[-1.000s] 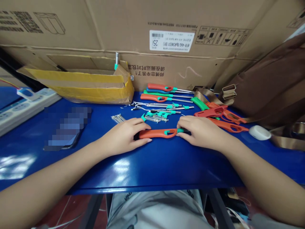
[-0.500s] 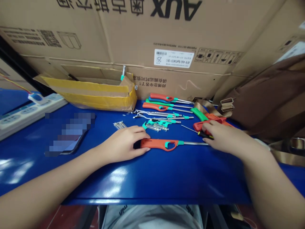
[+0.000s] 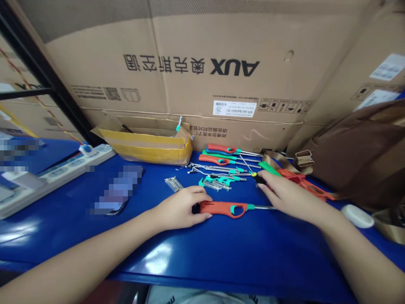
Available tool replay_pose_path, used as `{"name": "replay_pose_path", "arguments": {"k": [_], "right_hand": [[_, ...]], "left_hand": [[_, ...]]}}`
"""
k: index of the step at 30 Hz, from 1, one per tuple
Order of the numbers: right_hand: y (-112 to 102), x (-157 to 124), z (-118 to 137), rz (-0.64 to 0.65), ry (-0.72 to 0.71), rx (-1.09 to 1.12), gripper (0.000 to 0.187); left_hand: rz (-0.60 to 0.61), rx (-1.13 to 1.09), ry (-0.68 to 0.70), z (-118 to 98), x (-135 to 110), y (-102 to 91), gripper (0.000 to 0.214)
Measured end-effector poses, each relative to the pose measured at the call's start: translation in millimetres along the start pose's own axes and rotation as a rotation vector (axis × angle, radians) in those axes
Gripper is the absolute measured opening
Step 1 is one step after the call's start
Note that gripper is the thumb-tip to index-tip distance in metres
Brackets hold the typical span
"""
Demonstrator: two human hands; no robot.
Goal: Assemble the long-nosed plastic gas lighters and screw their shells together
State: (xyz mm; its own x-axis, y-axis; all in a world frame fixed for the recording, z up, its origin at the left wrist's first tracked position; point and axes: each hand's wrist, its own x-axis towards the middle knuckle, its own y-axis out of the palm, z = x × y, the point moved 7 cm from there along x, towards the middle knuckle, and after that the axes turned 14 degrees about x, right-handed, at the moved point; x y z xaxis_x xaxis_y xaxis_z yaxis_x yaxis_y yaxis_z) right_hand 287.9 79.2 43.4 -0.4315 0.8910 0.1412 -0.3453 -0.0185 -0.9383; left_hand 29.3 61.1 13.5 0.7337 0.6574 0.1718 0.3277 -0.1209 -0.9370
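Observation:
An orange gas lighter [image 3: 223, 208] with a teal trigger and a long metal tube lies across the blue table. My left hand [image 3: 185, 209] is closed around its handle end, thumb in front and fingers behind. My right hand [image 3: 281, 190] grips the black-and-yellow handle of a screwdriver [image 3: 254, 174], whose thin shaft points up and away to the left. The tip of the lighter's tube reaches to just below my right hand. Behind the lighter lie clear fuel tanks [image 3: 215, 184] with teal parts, and metal tubes [image 3: 221, 169] with white wires.
Assembled lighters [image 3: 218, 159] lie in a stack at the back. Orange and green handle shells [image 3: 311, 188] are to the right, near a brown bag [image 3: 351, 156]. A yellow-taped box [image 3: 148, 150], a phone [image 3: 125, 188] and a power strip [image 3: 60, 173] stand left.
My right hand has lifted the screwdriver, and its shaft has swung upward. My left hand still holds the lighter. The camera view has tilted up and shifted left.

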Motion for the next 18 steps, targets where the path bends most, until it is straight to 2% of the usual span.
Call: {"name": "replay_pose_path", "arguments": {"k": [3, 7, 10, 18], "right_hand": [[14, 15, 28, -0.102, -0.135, 0.178, 0.033], [40, 40, 62, -0.113, -0.223, 0.363, 0.028], [44, 61, 78, -0.161, -0.234, 0.466, 0.020], [53, 107, 103, -0.201, -0.281, 0.448, 0.016]], "left_hand": [[-0.043, -0.034, 0.001, -2, 1, 2.5, 0.030], [-0.081, -0.051, 0.011, -6, 1, 3.7, 0.028], [-0.070, -0.048, 0.028, -8, 0, 4.5, 0.030], [-0.045, -0.036, 0.058, -8, -5, 6.9, 0.034]]}}
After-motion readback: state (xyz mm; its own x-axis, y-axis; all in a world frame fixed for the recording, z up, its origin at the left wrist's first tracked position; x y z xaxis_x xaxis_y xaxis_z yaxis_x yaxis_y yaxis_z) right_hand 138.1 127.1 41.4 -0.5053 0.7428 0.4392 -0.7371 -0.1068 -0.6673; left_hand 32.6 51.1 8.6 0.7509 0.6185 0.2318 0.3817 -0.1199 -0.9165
